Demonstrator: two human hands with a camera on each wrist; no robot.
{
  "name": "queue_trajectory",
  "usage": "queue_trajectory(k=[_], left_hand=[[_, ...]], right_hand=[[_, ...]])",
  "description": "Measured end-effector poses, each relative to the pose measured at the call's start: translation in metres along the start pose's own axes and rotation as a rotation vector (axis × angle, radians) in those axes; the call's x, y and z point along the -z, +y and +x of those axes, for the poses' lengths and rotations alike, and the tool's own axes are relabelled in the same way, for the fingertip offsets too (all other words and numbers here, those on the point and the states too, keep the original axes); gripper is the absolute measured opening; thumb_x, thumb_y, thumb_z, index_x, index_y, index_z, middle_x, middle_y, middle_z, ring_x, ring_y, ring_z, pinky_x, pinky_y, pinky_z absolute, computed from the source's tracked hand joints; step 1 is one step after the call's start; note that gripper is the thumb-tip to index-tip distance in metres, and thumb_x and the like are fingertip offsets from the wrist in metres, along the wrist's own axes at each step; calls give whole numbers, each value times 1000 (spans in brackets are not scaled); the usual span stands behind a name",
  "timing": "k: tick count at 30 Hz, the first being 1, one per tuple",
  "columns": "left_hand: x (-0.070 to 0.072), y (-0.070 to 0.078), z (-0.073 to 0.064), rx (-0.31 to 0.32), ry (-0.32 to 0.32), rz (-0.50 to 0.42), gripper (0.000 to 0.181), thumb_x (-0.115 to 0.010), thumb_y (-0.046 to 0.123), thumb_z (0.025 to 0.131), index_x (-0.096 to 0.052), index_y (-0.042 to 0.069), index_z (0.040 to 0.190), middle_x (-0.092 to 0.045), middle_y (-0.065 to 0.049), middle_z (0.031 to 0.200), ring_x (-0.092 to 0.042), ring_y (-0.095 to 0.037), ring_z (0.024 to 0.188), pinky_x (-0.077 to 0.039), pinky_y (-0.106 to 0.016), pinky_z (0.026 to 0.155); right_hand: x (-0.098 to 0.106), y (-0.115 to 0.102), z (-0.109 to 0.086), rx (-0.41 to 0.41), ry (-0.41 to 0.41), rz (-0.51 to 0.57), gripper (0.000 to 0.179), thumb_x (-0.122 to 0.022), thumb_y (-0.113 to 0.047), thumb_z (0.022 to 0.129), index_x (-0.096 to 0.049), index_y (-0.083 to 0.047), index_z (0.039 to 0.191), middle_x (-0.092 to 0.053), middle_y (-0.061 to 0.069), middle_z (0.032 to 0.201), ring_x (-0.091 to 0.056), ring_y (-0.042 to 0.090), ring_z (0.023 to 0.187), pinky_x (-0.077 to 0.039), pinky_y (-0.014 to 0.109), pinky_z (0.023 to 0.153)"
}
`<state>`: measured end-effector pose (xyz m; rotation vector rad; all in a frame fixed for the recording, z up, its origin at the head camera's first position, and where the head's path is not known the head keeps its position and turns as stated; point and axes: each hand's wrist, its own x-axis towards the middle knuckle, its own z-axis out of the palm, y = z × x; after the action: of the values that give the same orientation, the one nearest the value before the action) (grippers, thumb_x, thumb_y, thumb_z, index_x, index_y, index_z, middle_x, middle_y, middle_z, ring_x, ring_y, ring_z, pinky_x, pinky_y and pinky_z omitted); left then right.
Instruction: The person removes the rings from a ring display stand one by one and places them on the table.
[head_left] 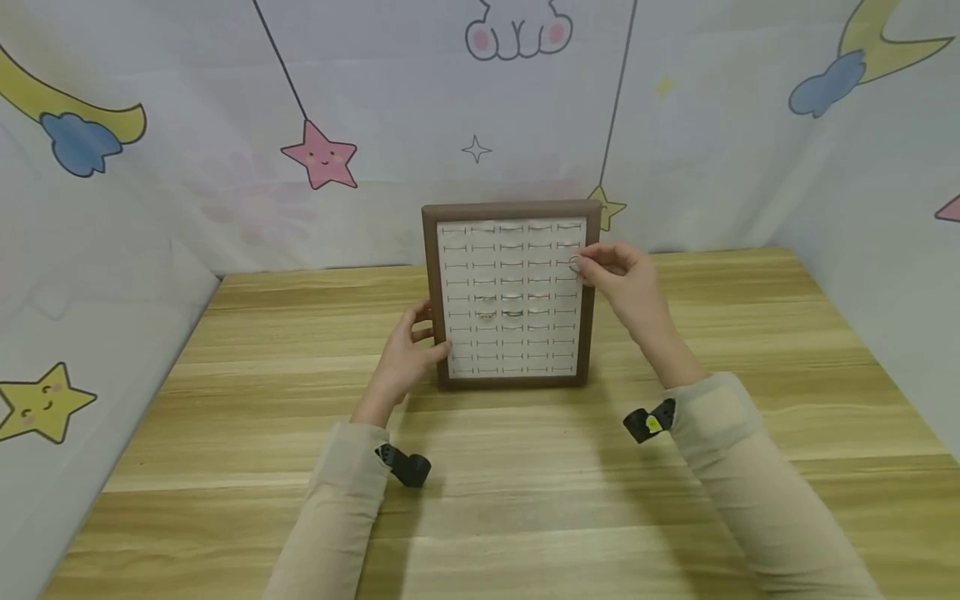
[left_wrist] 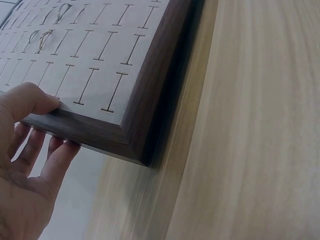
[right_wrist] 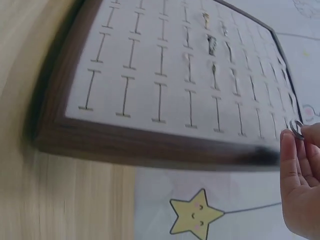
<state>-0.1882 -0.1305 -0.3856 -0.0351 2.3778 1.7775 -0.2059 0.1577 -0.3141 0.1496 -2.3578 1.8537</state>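
A ring display board (head_left: 462, 361) with a brown wooden frame and a white slotted face stands upright on the table. My left hand (head_left: 403, 354) grips its left edge low down, thumb on the front and fingers behind, as the left wrist view also shows. Between thumb and fingertips my right hand (head_left: 628, 287) pinches a silver ring (right_wrist: 297, 129), close to the right column of slots in the upper part. Several rings sit in the middle slots, among them a gold ring (head_left: 487, 317) and a wide silver ring (right_wrist: 211, 45).
The wood-grain table (head_left: 510, 492) runs under both forearms. Behind the board hangs a pale cloth (head_left: 390, 75) printed with stars, moons and clouds. Black wrist cameras (head_left: 405, 467) are strapped at both cuffs.
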Motion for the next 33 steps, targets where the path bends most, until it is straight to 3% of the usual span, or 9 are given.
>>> queue_trajectory(k=[5,9,14,22,27,33], left_hand=[[0,0,0,5,2,-5,76,-63,3,87,-23,14,151,-33,-13,150,-39,-34,135,-44,-48,105],[-1,0,0,8,-2,-10,76,-63,2,87,-23,14,151,-32,-13,150,-38,-35,135,-44,-48,105],[0,0,1,12,-4,-14,75,-62,2,88,-23,14,151,-32,-12,150,-38,-34,136,-44,-48,105],[0,0,0,9,-6,-16,76,-62,2,88,-22,14,151,-31,-12,150,-38,-34,136,-44,-47,105],[0,0,1,4,-3,-16,75,-62,2,88,-22,13,151,-32,-13,150,-38,-34,135,-44,-48,105],[-1,-1,1,0,0,-15,75,-61,1,88,-22,13,151,-32,-14,149,-39,-34,135,-45,-47,104]], right_hand=[[20,2,2,-15,36,189,4,-65,-12,90,-65,-14,93,-67,-13,83,-64,0,74,-55,12,72],[36,7,2,-29,64,327,7,-66,-7,88,-67,-14,90,-68,-8,81,-66,1,71,-55,11,69],[56,15,2,-64,112,390,6,-67,-7,87,-68,-12,90,-69,-7,79,-67,2,69,-55,12,67],[80,39,2,-156,118,328,11,-63,-5,89,-67,-15,88,-67,-9,79,-67,1,69,-55,10,67],[91,53,0,-237,96,269,7,-60,-5,91,-60,-8,97,-66,-13,80,-66,-2,71,-54,9,70],[99,68,0,-313,92,180,22,-57,-2,92,-52,4,113,-64,-15,77,-64,-5,70,-53,8,71]])
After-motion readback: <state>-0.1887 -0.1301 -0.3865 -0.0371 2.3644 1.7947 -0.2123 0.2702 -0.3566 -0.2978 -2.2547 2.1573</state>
